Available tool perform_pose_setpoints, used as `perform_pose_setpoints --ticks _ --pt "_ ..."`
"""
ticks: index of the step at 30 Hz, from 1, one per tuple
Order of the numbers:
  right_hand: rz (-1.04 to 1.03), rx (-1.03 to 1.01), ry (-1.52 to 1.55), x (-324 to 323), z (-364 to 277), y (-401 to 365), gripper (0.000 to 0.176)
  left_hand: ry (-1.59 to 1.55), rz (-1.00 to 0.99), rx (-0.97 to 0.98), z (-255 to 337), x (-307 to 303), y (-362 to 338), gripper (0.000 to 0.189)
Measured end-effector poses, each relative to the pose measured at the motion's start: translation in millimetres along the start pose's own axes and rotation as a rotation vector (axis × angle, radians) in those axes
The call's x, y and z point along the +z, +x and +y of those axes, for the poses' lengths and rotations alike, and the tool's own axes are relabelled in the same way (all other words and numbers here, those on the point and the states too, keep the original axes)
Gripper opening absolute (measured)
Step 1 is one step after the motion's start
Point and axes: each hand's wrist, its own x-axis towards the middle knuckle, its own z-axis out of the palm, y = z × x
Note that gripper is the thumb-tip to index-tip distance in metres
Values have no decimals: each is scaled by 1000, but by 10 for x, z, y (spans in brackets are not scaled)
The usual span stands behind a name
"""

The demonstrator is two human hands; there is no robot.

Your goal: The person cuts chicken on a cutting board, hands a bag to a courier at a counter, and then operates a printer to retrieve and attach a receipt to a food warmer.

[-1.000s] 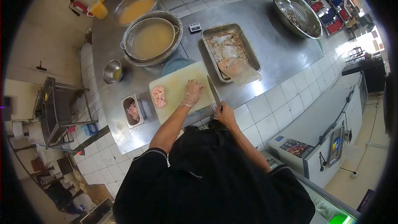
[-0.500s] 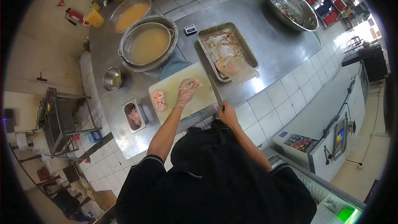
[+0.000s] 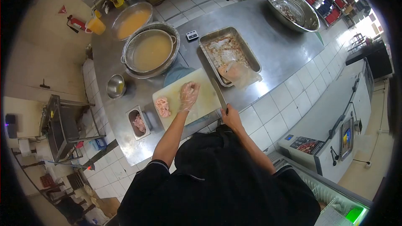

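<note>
My left hand (image 3: 189,95), in a clear plastic glove, is over the middle of the white cutting board (image 3: 203,102) with its fingers curled in. What lies within those fingers is too small to make out. A pile of pale pink raw meat (image 3: 163,107) rests on the board's left part. My right hand (image 3: 232,118), bare, grips the dark handle of a knife (image 3: 223,98) at the board's right edge. The blade points away from me, alongside that edge. A small steel pan (image 3: 138,122) with meat pieces stands left of the board.
Beyond the board are a basin of cloudy liquid (image 3: 150,52) and a bowl of orange liquid (image 3: 133,21). A small steel bowl (image 3: 115,86) stands left. Right of the board, a metal tray (image 3: 230,46) holds a plastic bag (image 3: 238,74). A large bowl (image 3: 293,10) stands far right.
My left hand has drawn its fingers in, and the pink bit that showed past its fingertips no longer shows. The knife stays in my right hand. The view has shifted slightly.
</note>
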Motion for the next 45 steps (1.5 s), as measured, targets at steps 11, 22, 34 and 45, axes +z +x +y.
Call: perform_pose_setpoints --ticks 11,22,34,45 --pt "-5 -5 -30 24 43 22 31 -457 -56 -437 52 152 -118 24" --pt "-160 -126 -170 368 -282 53 26 193 172 -304 -518 114 -692 23" --pt "-82 -216 -310 630 -209 45 16 196 220 -303 -655 96 -694 24" --pt "-95 -229 -293 714 -328 1 13 98 47 225 -593 -169 -588 18"
